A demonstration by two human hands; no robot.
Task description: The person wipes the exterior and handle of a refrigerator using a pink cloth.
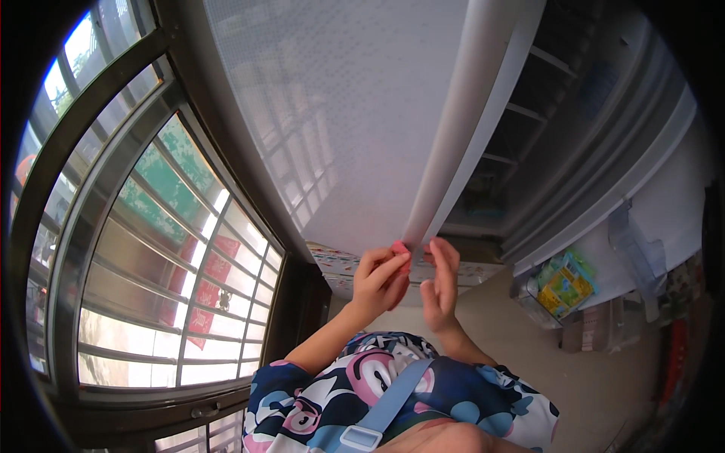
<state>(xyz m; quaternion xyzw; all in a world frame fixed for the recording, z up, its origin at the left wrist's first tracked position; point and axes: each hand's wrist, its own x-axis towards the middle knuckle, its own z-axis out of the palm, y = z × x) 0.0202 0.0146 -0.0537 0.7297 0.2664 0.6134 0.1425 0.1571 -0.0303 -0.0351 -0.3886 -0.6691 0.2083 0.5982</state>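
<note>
My left hand [378,282] is closed around a crumpled pinkish-red cloth [401,249], part of which hangs below the fingers. Just to its right, my right hand [443,280] is raised with the thumb apart from the fingers, and I see nothing held in it. Both hands are by the lower end of a pale rounded edge [439,170] of a tall white cabinet-like unit [362,68]. Whether the right fingertips touch that edge cannot be told. Behind the hands runs a low white surface with a colourful pattern [334,260].
A barred window [187,272] with a dark metal frame fills the left side. On the right are a dark glass-like panel [510,130], a yellow-and-green packet [563,289] in a clear container and a pale blue plastic piece [634,243]. Pale floor [510,351] lies below.
</note>
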